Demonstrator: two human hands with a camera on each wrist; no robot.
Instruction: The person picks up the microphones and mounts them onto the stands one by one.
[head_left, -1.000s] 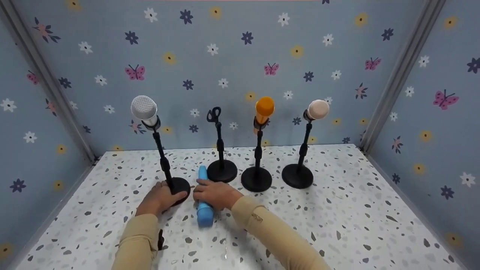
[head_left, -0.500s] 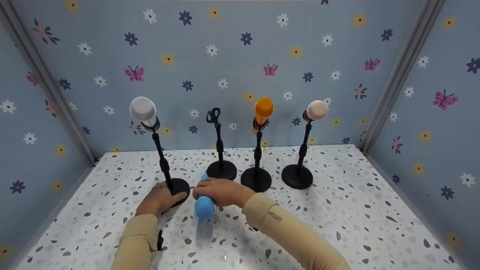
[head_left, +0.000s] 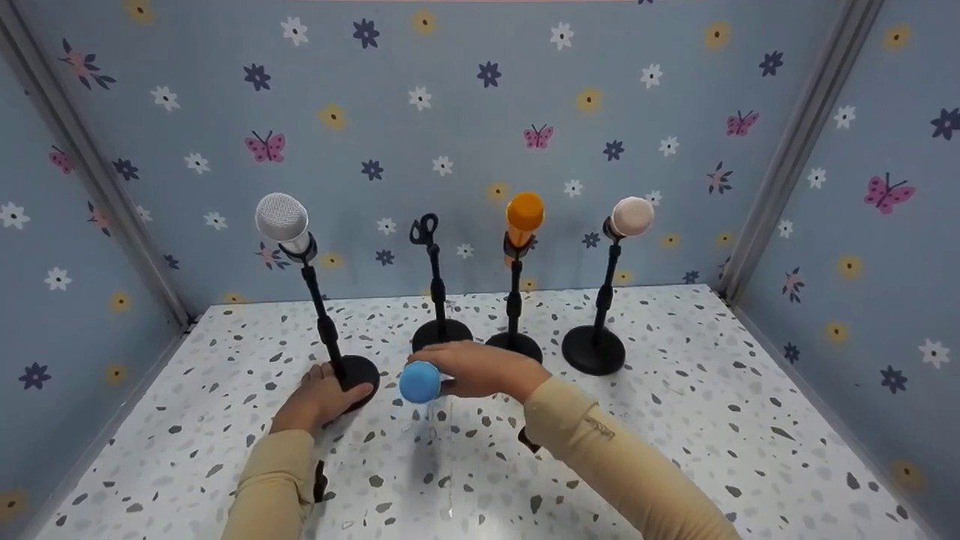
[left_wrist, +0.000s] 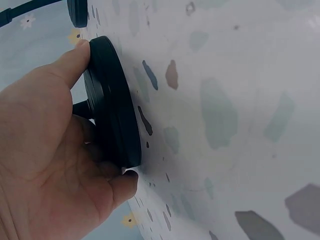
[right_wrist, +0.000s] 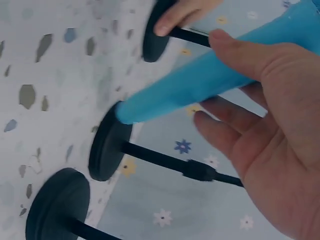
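My left hand [head_left: 321,397] grips the round black base [head_left: 361,379] of the leftmost stand, thumb on one side and fingers curled at the other, as the left wrist view shows. That stand holds a white microphone [head_left: 282,217] with a mesh head. My right hand [head_left: 484,367] holds a blue microphone [head_left: 419,382] above the table, its head toward the head camera. In the right wrist view, thumb and fingers are around the blue microphone's handle [right_wrist: 180,87]. Just behind this hand is a black stand [head_left: 437,289] with a bare clip; its base is partly hidden.
An orange microphone [head_left: 525,212] and a pale pink microphone [head_left: 632,216] sit in black stands to the right. The speckled white table [head_left: 675,450] meets a flowered blue wall [head_left: 450,45] behind the stands. Side panels close both sides.
My right hand has lifted the blue microphone off the table and moved slightly right, tilting its head up toward the camera. My left hand has stayed on the stand base.
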